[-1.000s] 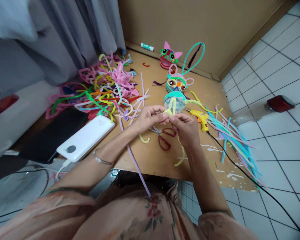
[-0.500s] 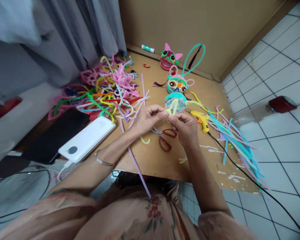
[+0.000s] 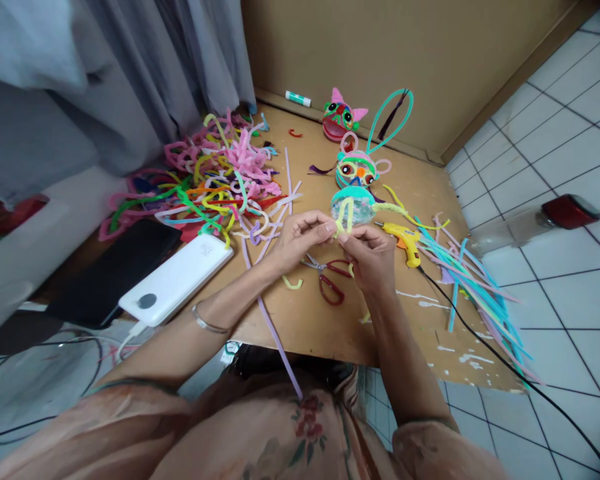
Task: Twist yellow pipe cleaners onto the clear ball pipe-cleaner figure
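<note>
Pale yellow pipe cleaner, bent into a narrow loop, sits up between your two hands, in front of the turquoise-rimmed clear piece; can't tell if they touch. Left hand and right hand both have fingers clamped on its lower part, tips near each other. Should be very light, fuzzy, not slippery; soft pile over a bendable core, so it likely holds a crease but squashes out of shape easily. Best grip: low, at the base of the loop, as you have it. Room: most is on the counter toward you, though scissors lie below your hands and the front edge is near your body. Right side is tight: glue gun just beside your right hand, cord running off over the edge.
</note>
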{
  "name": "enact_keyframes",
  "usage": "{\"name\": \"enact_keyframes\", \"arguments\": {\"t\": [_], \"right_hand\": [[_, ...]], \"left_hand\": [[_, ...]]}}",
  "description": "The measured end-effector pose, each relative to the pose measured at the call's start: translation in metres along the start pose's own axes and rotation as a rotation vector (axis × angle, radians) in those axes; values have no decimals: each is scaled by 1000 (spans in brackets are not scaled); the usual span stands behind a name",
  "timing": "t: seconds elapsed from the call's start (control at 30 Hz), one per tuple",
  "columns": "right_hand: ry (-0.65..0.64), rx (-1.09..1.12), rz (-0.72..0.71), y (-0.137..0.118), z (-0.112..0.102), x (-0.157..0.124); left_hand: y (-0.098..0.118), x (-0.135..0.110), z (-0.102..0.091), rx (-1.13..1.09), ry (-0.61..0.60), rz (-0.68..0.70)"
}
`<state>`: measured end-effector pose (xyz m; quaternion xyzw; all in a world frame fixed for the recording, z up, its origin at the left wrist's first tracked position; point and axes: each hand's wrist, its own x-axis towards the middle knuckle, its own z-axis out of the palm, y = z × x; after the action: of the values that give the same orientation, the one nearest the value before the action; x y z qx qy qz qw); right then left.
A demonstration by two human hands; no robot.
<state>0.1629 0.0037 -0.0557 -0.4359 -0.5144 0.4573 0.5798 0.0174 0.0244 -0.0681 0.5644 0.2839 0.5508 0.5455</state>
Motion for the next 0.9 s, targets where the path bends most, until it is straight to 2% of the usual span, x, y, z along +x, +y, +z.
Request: {"name": "enact_keyframes", "arguments": {"t": [0.13, 0.27, 0.5, 0.73, 0.9], "right_hand": [[-22, -21, -17, 1, 1, -1], [-37, 34, 31, 0, 4, -2], [-140, 225, 190, -2, 7, -5], [-37, 253, 155, 0, 13, -9], [4, 147, 145, 2, 15, -12]], "left_hand": [[4, 1, 1, 66, 32, 7], [6, 2, 3, 114, 47, 27], [-2, 1, 4, -20, 71, -5], [-4, -1, 7, -186, 53, -111], [-4, 1, 1, -16, 59, -49]]}}
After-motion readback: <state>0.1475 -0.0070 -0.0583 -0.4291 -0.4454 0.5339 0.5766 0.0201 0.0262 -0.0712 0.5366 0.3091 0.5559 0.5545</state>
